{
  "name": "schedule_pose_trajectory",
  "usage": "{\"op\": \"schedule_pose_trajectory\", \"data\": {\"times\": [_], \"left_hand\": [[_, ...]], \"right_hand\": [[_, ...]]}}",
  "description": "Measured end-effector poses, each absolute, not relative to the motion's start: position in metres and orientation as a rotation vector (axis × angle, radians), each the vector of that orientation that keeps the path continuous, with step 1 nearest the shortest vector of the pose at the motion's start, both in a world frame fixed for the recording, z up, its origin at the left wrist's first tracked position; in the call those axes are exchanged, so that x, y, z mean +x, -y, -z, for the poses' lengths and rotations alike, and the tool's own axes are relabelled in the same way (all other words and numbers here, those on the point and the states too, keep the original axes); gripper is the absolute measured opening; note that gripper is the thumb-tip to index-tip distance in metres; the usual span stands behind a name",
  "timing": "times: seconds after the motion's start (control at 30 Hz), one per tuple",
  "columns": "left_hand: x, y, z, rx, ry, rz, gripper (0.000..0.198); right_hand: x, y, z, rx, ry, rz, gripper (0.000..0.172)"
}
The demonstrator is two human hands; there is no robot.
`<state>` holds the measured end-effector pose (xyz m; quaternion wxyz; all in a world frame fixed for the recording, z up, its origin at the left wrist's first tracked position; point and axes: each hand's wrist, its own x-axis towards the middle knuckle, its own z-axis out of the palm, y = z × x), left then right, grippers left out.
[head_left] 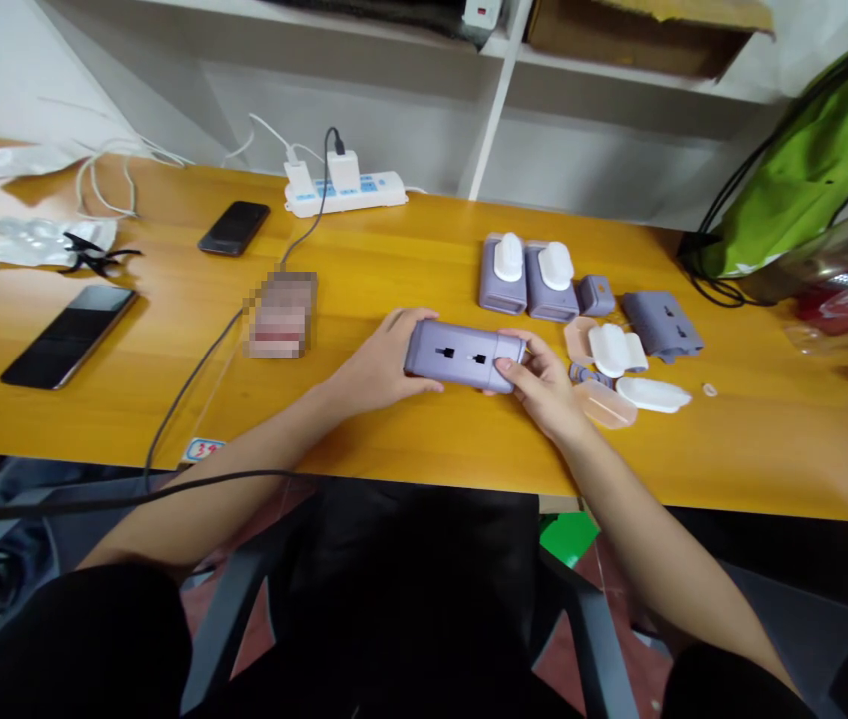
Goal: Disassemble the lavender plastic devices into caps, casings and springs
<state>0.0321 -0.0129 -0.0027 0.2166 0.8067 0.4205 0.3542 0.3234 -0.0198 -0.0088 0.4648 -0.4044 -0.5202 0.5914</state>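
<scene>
Held between both hands above the table is a long purple plastic case [460,355] with two slots and dark square openings on its upper face. My left hand [386,364] wraps its left end, thumb along the near edge. At the right end, where a seam crosses the case, my right hand [543,384] grips it with the thumb on top. Just right of that hand lie white oval pieces [610,350], clear peach-tinted covers [607,404] and a small striped purple part [589,375]. The underside of the case is hidden.
Behind stand two purple boxes [494,290] with white ovals on top, a small purple block [597,296] and a flat slotted purple panel [663,325]. Leftward are two phones [71,338], a power strip [386,188] and a dark cable [199,369] crossing the table. A green bag [790,190] leans at right.
</scene>
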Motion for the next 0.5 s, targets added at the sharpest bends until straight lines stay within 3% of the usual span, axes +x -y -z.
{"op": "schedule_pose_trajectory", "data": {"times": [0.1,0.17,0.23,0.37,0.4,0.5], "left_hand": [[0.025,0.027,-0.004,2.251,-1.213,-0.905,0.116],[0.013,0.045,-0.008,2.296,-1.289,-0.896,0.113],[-0.001,0.066,-0.008,2.312,-1.438,-0.917,0.091],[-0.027,0.103,0.007,2.193,-1.622,-0.846,0.019],[-0.03,0.108,0.012,2.182,-1.607,-0.81,0.012],[-0.035,0.113,0.02,2.177,-1.569,-0.777,0.019]], "right_hand": [[0.325,0.017,0.01,-0.992,1.234,-1.473,0.064],[0.326,0.016,0.008,-0.997,1.199,-1.49,0.063],[0.326,0.016,0.006,-1.003,1.185,-1.503,0.061],[0.325,0.015,0.005,-1.012,1.205,-1.517,0.062],[0.324,0.015,0.005,-1.013,1.209,-1.519,0.062],[0.324,0.016,0.004,-1.007,1.216,-1.522,0.061]]}}
